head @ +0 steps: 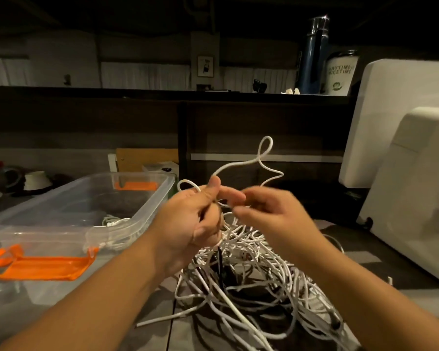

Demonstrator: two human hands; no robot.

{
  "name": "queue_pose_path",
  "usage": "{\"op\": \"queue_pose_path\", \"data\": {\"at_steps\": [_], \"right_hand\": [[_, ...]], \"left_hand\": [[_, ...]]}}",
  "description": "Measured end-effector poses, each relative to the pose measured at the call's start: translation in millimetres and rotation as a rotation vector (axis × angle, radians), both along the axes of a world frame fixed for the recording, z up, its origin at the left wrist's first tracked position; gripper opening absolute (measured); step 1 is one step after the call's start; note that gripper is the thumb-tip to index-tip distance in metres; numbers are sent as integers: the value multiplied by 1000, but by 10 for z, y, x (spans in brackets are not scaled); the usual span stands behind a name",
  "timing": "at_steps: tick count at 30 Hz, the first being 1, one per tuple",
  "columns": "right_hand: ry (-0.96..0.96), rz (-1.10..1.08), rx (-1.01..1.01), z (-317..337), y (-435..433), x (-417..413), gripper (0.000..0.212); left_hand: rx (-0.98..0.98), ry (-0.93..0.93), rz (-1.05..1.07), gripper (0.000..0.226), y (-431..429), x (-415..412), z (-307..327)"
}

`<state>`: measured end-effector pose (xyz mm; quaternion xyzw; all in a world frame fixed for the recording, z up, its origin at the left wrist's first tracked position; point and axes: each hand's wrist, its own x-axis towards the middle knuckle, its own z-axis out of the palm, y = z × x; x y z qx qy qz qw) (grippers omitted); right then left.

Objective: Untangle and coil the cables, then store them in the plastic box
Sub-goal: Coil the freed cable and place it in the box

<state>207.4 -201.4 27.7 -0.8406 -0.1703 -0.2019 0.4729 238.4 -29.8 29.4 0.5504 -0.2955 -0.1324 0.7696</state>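
A big tangle of white cables (259, 282) lies on the grey table in front of me. Both hands are raised just above the pile. My left hand (195, 216) grips a white cable (241, 165) between thumb and fingers, and that cable loops up above both hands. My right hand (269, 214) is blurred, with its thumb and fingers pinching the same cable close to the left fingertips. The clear plastic box (147, 206) stands open to the left, and a small white coiled cable (113, 220) lies inside it.
The box's lid with orange latches (43, 267) lies at the front left. White appliances (411, 188) stand at the right edge of the table. A dark wooden partition (137, 117) rises behind the table. Cups and dishes (36, 181) sit at the far left.
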Motion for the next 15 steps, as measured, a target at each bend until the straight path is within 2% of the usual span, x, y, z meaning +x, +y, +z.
{"op": "queue_pose_path", "data": {"at_steps": [2,3,6,8,12,15], "right_hand": [[-18,-50,-356,-69,43,0,7],[-55,-51,-447,-99,57,1,8],[-151,-69,-481,-119,81,-4,10],[-131,-107,-250,-76,65,-10,9],[-33,90,414,44,3,-40,14],[48,106,611,75,-28,-28,20]], "left_hand": [[-79,51,-50,48,7,-24,21],[-100,67,-78,49,5,-43,33],[-71,32,-61,51,7,-70,53],[51,-83,64,48,-3,-44,45],[430,-306,343,35,-32,23,-29],[799,-429,509,52,-8,48,-109]]}}
